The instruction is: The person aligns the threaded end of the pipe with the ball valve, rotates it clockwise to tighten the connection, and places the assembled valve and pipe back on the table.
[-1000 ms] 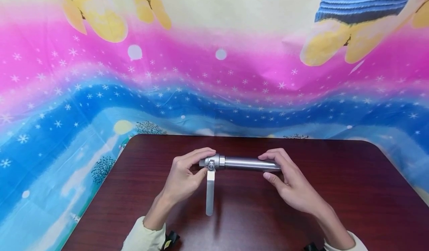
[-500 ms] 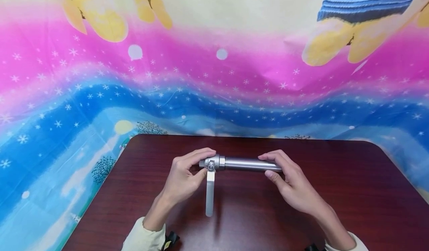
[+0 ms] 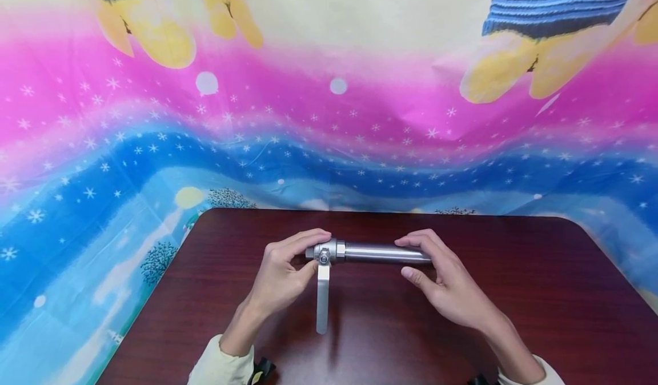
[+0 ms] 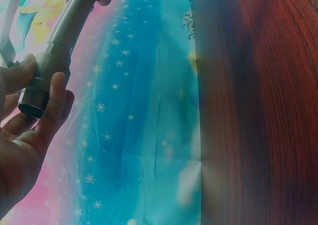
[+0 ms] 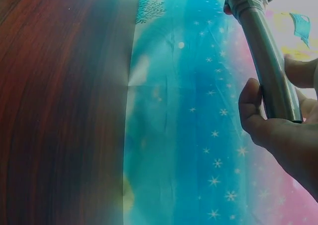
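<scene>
In the head view a silver ball valve (image 3: pixel 324 249) lies level above the table, with a smooth steel pipe (image 3: pixel 382 253) joined to its right end by a hex collar. The valve's flat lever (image 3: pixel 323 302) points toward me. My left hand (image 3: pixel 281 273) pinches the valve body between thumb and fingers. In the left wrist view the valve's open round end (image 4: pixel 34 103) shows below those fingers. My right hand (image 3: pixel 452 285) is curved round the pipe's far end, its thumb (image 3: pixel 416 277) lowered a little below the pipe in the head view.
Beneath both hands is a dark red-brown wooden table (image 3: pixel 375 339) with rounded far corners. Behind and to the left hangs a printed cloth (image 3: pixel 308 122) with snowflakes and cartoon figures. Dark straps (image 3: pixel 262 369) show at the pale sleeves.
My right thumb has moved slightly left and down, away from the pipe's lower side. The left hand, valve and pipe stay in nearly the same place.
</scene>
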### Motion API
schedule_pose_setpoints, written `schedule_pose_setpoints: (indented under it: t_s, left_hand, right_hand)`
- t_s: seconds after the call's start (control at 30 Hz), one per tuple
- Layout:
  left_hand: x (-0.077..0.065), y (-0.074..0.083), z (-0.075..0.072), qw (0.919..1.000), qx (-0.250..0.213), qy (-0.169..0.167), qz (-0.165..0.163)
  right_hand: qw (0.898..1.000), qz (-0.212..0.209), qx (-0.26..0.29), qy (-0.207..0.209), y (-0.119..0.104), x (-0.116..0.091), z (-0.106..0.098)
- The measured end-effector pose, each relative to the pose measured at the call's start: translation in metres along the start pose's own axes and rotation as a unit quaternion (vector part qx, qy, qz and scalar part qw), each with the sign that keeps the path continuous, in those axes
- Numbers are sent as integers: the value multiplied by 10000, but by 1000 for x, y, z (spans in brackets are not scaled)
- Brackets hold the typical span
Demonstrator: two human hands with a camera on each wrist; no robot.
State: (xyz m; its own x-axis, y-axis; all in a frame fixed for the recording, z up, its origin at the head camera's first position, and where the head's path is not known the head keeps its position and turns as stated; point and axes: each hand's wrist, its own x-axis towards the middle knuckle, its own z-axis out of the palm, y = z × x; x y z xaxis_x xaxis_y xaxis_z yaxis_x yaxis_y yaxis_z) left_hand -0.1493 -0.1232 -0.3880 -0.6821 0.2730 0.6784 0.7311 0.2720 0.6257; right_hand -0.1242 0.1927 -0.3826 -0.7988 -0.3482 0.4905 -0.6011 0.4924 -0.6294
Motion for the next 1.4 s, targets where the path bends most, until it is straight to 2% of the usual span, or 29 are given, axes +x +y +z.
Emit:
schedule_pose_setpoints:
  t_s: [0.17, 0.37, 0.7, 0.87, 1.4]
  left_hand:
    - [0, 0, 0, 10000, 8, 30, 19]
    - [0, 0, 0, 10000, -19, 2, 14]
    - [1, 1, -1, 10000, -44, -14, 38]
    - [0, 1, -1, 10000, -13, -39, 42]
    - [0, 0, 0, 10000, 11, -41, 71]
  right_hand:
    - [10000, -37, 13, -47, 0, 0, 1]
    - [9996, -249, -43, 126, 2, 1, 2]
    - [10000, 50, -56, 41, 2, 1, 0]
    - [9996, 237, 141, -106, 2, 1, -1]
    - [9997, 26, 240, -65, 1, 1, 1]
